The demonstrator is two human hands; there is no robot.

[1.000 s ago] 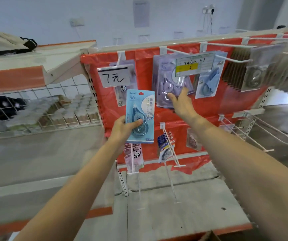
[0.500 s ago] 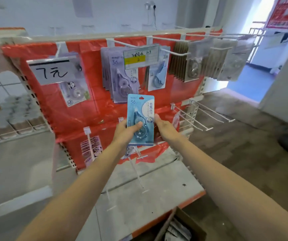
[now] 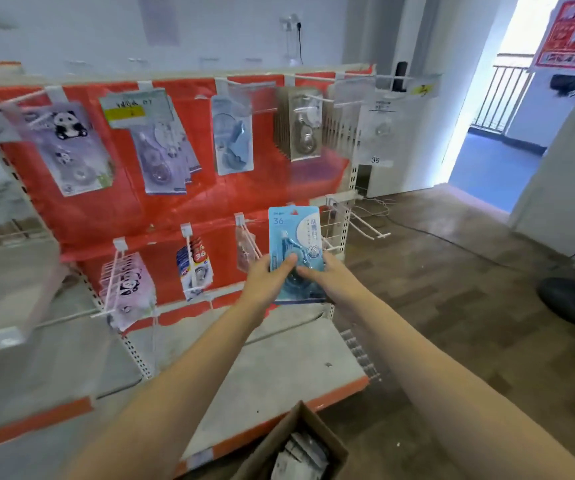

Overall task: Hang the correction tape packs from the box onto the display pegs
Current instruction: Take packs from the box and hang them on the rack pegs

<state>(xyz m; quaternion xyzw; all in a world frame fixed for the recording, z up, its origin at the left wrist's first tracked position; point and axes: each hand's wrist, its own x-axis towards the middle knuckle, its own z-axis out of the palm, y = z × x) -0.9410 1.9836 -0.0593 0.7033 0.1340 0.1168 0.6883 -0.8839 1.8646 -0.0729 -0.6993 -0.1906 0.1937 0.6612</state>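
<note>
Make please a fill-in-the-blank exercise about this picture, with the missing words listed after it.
1. The blue correction tape pack is held by ____ hands, the left hand and the right hand.
2. The large number printed at the top left of that pack is ____.
3. The backing behind the display pegs is coloured ____.
4. The cardboard box sits at the ____ edge of the picture.

Missing words: both; 36; red; bottom
</note>
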